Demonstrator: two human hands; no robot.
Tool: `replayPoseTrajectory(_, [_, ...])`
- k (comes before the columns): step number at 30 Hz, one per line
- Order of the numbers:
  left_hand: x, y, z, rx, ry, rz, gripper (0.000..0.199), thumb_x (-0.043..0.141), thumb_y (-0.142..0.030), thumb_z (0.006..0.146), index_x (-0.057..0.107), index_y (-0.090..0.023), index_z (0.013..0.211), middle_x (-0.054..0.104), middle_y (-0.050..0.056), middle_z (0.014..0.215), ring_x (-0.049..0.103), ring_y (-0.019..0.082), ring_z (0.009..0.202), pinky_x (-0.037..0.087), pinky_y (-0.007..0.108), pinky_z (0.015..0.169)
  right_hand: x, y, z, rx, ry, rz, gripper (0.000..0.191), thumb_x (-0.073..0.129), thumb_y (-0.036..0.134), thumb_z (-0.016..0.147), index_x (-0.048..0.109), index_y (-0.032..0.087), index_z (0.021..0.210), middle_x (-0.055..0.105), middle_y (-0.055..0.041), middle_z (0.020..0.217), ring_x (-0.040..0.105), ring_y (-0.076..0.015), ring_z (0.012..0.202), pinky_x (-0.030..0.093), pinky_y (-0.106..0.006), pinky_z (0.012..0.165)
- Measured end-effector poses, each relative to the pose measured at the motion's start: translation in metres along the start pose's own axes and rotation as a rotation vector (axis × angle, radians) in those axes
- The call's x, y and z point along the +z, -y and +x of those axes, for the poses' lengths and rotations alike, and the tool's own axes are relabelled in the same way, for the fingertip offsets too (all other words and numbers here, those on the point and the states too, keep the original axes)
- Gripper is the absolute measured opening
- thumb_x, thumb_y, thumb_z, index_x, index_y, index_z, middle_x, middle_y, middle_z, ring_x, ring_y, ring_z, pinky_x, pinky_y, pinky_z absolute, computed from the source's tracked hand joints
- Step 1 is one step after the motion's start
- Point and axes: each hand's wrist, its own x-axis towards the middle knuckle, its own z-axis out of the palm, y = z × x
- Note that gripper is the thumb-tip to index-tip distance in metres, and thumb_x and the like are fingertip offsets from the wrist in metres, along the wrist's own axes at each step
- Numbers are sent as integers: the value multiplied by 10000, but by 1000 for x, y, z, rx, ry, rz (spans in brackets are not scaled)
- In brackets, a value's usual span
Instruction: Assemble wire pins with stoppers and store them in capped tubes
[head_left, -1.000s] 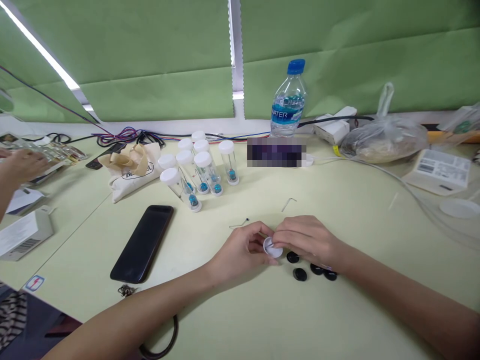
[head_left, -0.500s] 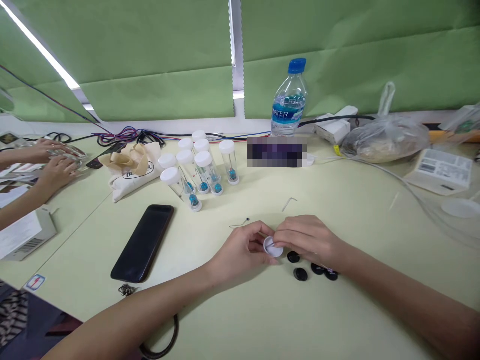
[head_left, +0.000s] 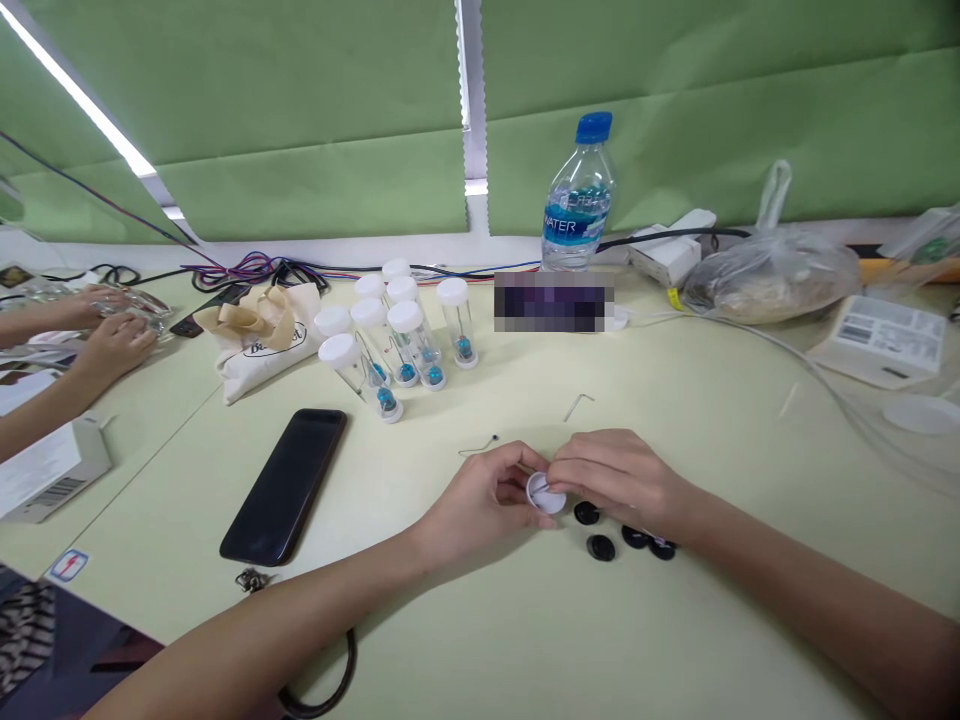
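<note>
Your L hand (head_left: 480, 500) clamps a round white plastic cap (head_left: 553, 500); your R hand (head_left: 619, 475), fingertips together, seems to pinch a thin grey rod (head_left: 540, 489) inside it. Round black discs (head_left: 601, 547) lie just nearside of R hand. No visible chg at hands vs. prev.; suggests steady work.

Left forearm (head_left: 300, 605): bare, runs from 7 o'clock of view toward 2 o'clock. Left wrist (head_left: 422, 545): nearly in line with forearm. Left hand (head_left: 480, 500): curled, index finger (head_left: 523, 454) arched toward 3 o'clock, thumb (head_left: 534, 519) below it, both in holding grip. Right forearm (head_left: 795, 585): bare, runs from 4 o'clock toward 10 o'clock. Right hand (head_left: 611, 472): back upward, fingers (head_left: 581, 472) together, pinching, tips toward 9 o'clock; thumb hidden. Hands close together.
</note>
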Motion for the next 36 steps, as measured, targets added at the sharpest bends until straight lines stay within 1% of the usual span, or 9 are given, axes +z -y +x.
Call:
replayPoseTrajectory(6, [-1,1,0,10,8,1,294,777,-214,667,597,-165,894,656,38,883,646,187,835,499,335,762,-1,0,1,-4,10,45,108,504,133,935,594,174,893,627,-26,754,540,-110,635,402,-230,562])
replayPoseTrajectory(11, [-1,1,0,14,5,7,296,778,-203,664,599,-163,897,654,39,884,644,187,830,501,335,761,1,-1,0,5,8,67,104,529,103,910,601,178,898,626,-26,754,521,-114,636,394,-237,560])
replayPoseTrajectory(20, [0,2,0,4,-10,4,287,771,-190,663,603,-166,894,641,27,857,628,165,796,491,321,742,-1,-1,-1,7,21,10,102,510,141,931,589,186,885,617,-6,745,528,-102,629,389,-226,555])
replayPoseTrajectory(27, [0,2,-1,7,-19,-5,275,758,-170,674,595,-172,896,645,22,862,620,158,802,489,321,757,-3,1,0,36,11,-19,134,522,92,908,607,194,894,573,-5,753,470,-92,601,369,-225,540])
replayPoseTrajectory(32, [1,3,-1,0,-27,17,277,757,-185,684,591,-176,905,646,25,862,615,150,774,478,301,713,-4,0,-2,65,32,-41,143,524,124,919,639,183,858,517,10,688,426,-89,552,340,-226,510])
replayPoseTrajectory(36, [1,1,-2,-6,-49,54,274,758,-222,696,602,-177,916,649,35,874,622,163,789,477,307,715,-4,0,0,62,23,-21,116,552,155,921,655,174,872,524,3,693,444,-88,557,349,-220,510])
